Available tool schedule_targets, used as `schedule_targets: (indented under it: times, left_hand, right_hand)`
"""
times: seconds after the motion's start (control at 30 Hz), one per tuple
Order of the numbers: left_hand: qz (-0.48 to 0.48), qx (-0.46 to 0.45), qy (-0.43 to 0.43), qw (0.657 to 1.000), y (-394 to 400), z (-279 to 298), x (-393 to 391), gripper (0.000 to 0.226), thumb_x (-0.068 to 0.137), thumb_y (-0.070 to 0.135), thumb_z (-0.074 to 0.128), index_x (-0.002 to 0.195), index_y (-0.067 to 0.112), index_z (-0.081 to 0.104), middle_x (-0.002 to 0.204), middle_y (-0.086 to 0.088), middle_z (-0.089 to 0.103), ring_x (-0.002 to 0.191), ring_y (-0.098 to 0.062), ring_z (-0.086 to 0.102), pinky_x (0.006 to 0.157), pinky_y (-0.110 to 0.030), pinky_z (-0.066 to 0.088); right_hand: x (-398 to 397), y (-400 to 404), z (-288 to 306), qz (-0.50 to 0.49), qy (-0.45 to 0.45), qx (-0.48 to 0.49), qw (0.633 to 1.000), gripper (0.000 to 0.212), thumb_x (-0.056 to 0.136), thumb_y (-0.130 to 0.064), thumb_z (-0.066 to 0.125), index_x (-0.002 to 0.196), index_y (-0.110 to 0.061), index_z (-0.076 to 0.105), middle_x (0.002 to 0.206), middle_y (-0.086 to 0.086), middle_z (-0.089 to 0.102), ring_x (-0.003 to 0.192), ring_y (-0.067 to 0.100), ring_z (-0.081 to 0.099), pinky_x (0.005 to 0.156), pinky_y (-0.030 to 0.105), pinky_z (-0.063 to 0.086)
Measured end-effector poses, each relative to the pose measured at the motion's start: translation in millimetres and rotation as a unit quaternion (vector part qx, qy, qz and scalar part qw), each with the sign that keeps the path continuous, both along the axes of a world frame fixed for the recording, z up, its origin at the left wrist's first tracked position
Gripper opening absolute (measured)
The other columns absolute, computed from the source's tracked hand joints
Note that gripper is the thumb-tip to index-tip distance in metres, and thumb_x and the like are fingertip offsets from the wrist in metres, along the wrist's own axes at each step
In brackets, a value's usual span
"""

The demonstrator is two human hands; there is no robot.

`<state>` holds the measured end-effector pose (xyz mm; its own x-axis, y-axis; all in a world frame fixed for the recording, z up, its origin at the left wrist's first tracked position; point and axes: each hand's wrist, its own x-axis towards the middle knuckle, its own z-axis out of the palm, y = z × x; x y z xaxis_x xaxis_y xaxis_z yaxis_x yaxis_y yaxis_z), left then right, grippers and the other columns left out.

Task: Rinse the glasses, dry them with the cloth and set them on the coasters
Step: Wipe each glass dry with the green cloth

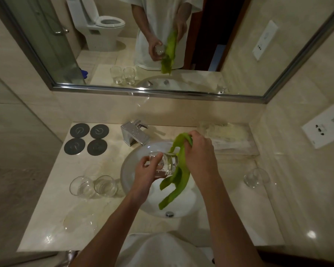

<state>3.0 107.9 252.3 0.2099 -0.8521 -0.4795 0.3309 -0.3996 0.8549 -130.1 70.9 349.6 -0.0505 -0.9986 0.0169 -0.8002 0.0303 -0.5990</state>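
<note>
Over the white sink basin (131, 170) my left hand (147, 170) grips a clear glass (169, 163), tilted on its side. My right hand (199, 151) holds a green cloth (178, 176) by its top end, and the cloth hangs down against the glass. Two clear glasses (82, 185) (105, 185) stand side by side on the counter left of the basin. Another glass (255, 177) stands on the counter to the right. Several dark round coasters (89, 139) lie at the back left of the counter with nothing on them.
A chrome faucet (135, 132) stands behind the basin. A folded white towel (229, 135) lies at the back right. Water wets the counter (79, 218) at the front left. A mirror (152, 45) covers the back wall; a socket plate (326, 126) is on the right wall.
</note>
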Motion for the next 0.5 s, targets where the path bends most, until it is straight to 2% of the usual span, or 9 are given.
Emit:
schedule_targets:
  times: [0.03, 0.1, 0.17, 0.27, 0.4, 0.5]
  left_hand:
    - [-0.006, -0.010, -0.025, 1.000, 0, -1, -1, 0.042, 0.088, 0.042, 0.069, 0.116, 0.012, 0.060, 0.096, -0.015, 0.070, 0.075, -0.024, 0.073, 0.078, -0.042, 0.061]
    - [-0.023, -0.028, -0.059, 0.998, 1, -1, -2, 0.043, 0.087, 0.044, 0.070, 0.115, 0.013, 0.058, 0.095, -0.013, 0.069, 0.072, -0.022, 0.072, 0.082, -0.043, 0.060]
    - [-0.041, -0.041, -0.048, 0.997, 3, 2, -4, 0.049, 0.084, 0.050, 0.071, 0.115, 0.014, 0.059, 0.096, -0.014, 0.069, 0.074, -0.023, 0.072, 0.080, -0.044, 0.060]
    - [-0.076, -0.052, -0.033, 0.995, 4, 6, -6, 0.059, 0.079, 0.064, 0.067, 0.115, 0.017, 0.061, 0.100, -0.014, 0.072, 0.082, -0.027, 0.073, 0.073, -0.037, 0.059]
    - [-0.087, -0.055, -0.007, 0.995, 6, 8, -6, 0.056, 0.076, 0.058, 0.061, 0.111, 0.015, 0.062, 0.102, -0.012, 0.074, 0.087, -0.028, 0.073, 0.076, -0.038, 0.060]
    - [-0.091, -0.048, 0.014, 0.995, 7, 8, -4, 0.055, 0.077, 0.050, 0.066, 0.112, 0.008, 0.062, 0.102, -0.013, 0.073, 0.088, -0.029, 0.073, 0.075, -0.036, 0.059]
  right_hand:
    - [0, -1, 0, -0.010, -0.012, 0.004, 1.000, 0.018, 0.104, -0.017, 0.045, 0.110, -0.011, 0.061, 0.096, 0.007, 0.057, 0.086, 0.022, 0.054, 0.070, 0.031, 0.041]
    - [0, -3, 0, -0.022, -0.041, 0.014, 0.999, 0.017, 0.102, -0.012, 0.045, 0.110, -0.010, 0.060, 0.092, 0.003, 0.055, 0.075, 0.013, 0.055, 0.060, 0.021, 0.040]
    - [1, -5, -2, -0.019, -0.072, 0.043, 0.996, 0.016, 0.101, -0.009, 0.044, 0.112, -0.012, 0.056, 0.097, 0.004, 0.057, 0.071, 0.005, 0.052, 0.054, 0.015, 0.035]
    - [2, -8, -9, -0.012, -0.118, 0.098, 0.988, 0.020, 0.100, -0.020, 0.048, 0.119, -0.016, 0.051, 0.111, 0.008, 0.058, 0.088, 0.020, 0.059, 0.070, 0.029, 0.044]
    - [2, -9, -18, -0.011, -0.179, 0.147, 0.973, 0.029, 0.100, -0.045, 0.050, 0.113, -0.019, 0.053, 0.106, 0.003, 0.062, 0.085, 0.014, 0.062, 0.075, 0.034, 0.053]
    - [3, -10, -22, -0.044, -0.233, 0.174, 0.956, 0.043, 0.098, -0.059, 0.044, 0.116, -0.021, 0.054, 0.106, 0.001, 0.064, 0.093, 0.019, 0.066, 0.088, 0.042, 0.056]
